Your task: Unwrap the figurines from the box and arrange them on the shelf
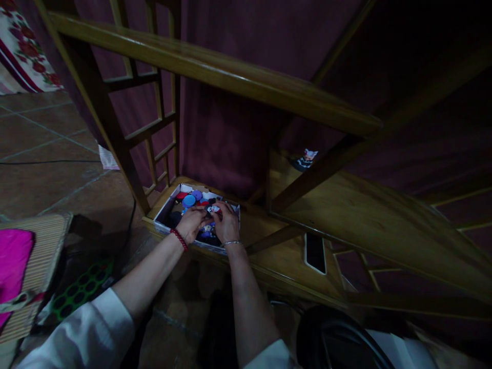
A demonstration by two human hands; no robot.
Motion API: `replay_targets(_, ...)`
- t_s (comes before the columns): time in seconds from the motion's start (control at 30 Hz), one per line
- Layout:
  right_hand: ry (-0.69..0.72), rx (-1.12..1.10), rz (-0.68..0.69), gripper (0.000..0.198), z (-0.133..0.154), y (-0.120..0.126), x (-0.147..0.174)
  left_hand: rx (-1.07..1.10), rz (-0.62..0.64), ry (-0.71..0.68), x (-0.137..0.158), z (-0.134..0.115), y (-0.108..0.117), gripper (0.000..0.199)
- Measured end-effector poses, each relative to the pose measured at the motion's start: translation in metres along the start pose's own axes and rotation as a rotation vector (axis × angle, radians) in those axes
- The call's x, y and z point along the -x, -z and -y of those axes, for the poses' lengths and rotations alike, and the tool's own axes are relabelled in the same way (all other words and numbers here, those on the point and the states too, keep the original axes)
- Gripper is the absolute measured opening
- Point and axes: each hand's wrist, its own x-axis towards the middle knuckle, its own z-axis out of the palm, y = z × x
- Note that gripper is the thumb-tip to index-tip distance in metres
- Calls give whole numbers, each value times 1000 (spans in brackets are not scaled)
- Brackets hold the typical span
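Both my hands are over an open white-edged box [160,225] on the lower wooden shelf. My right hand [227,223] is curled around a small figurine [214,209] with white and red parts, held between thumb and fingers. Close against it from the left, my left hand [191,224] has its fingertips pressed together at the figurine's dark lower part. What exactly the left fingers grip is too small to tell. Inside the box lie a blue disc [188,201], a purple disc [197,195], a red piece [181,196] and several other small dark pieces.
Another small figurine [306,158] stands on the upper shelf [346,205]. A phone-like black slab [315,252] lies right of the box. A wooden rail [215,66] crosses above my hands. Left are a woven-topped stool [46,241], scissors [17,301] and a green holed rack [82,289].
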Motion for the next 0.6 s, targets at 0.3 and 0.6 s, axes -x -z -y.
replay_targets(0.3, 41, -22, 61, 25, -2, 1, 1, 4, -38, -41, -1, 7, 2, 18)
replay_targets(0.6, -53, -35, 89, 27, 0, 1, 1, 24, -18, -3, 2, 1, 1, 17)
